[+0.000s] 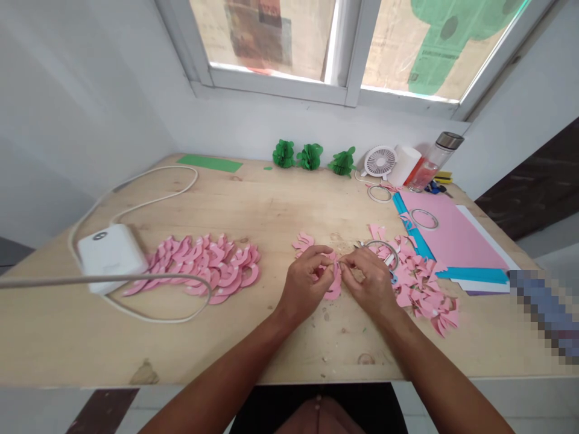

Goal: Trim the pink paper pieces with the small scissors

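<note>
My left hand (307, 278) pinches a curved pink paper cutout (333, 290) above the middle of the table. From the other side, the fingertips of my right hand (367, 277) are pressed together at the upper edge of the same cutout. Another pink cutout (303, 241) lies just beyond my left hand. Pink paper scraps (425, 295) are heaped beside my right forearm, with scissors (392, 268) partly hidden among them and a ring (384, 244) on top. Left of my hands, curved pink cutouts (226, 268) overlap in a long row.
A white power bank (113, 256) and its cable (154, 280) occupy the left side. Green paper ornaments (310, 157) line the back wall near a green strip (210, 163). A fan (380, 162), bottle (434, 163) and pink sheets (461, 241) stand or lie at right.
</note>
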Action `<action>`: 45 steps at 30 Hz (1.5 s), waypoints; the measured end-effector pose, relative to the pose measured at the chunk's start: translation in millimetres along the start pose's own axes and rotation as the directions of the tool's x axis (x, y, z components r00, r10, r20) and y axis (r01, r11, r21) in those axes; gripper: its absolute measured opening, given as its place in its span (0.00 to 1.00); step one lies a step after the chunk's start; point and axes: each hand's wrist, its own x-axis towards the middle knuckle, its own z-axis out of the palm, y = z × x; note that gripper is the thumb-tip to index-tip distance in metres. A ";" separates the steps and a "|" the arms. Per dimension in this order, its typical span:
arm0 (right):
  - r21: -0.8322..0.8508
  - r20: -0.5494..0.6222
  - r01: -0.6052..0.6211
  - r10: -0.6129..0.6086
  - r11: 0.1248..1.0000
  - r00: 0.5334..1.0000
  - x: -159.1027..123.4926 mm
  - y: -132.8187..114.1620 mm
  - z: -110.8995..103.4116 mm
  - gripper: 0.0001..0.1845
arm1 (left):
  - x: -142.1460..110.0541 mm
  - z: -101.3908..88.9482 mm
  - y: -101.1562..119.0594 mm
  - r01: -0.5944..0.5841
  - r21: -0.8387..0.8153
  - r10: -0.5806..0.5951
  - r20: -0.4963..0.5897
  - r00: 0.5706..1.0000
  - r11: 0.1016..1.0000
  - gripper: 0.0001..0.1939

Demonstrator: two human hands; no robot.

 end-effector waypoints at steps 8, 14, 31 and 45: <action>-0.021 0.011 0.031 -0.030 0.999 0.999 -0.5 0.0 0.7 0.06 | -1.0 0.4 -0.1 0.005 0.016 -0.006 0.008 1.000 1.000 0.07; -0.009 0.012 0.054 -0.054 0.999 0.998 -0.5 -0.5 0.3 0.06 | -0.3 -0.4 1.1 -0.013 0.025 0.013 0.002 1.000 1.000 0.08; 0.222 -0.058 -0.179 0.197 0.958 0.979 2.0 -7.2 -7.0 0.08 | 1.8 -4.5 6.8 0.007 -0.091 -0.008 -0.010 1.000 0.996 0.07; 0.581 0.260 -0.487 0.418 0.652 0.870 3.3 -4.5 -2.9 0.07 | 1.9 -5.9 8.8 -0.037 -0.115 0.037 0.000 0.999 0.993 0.07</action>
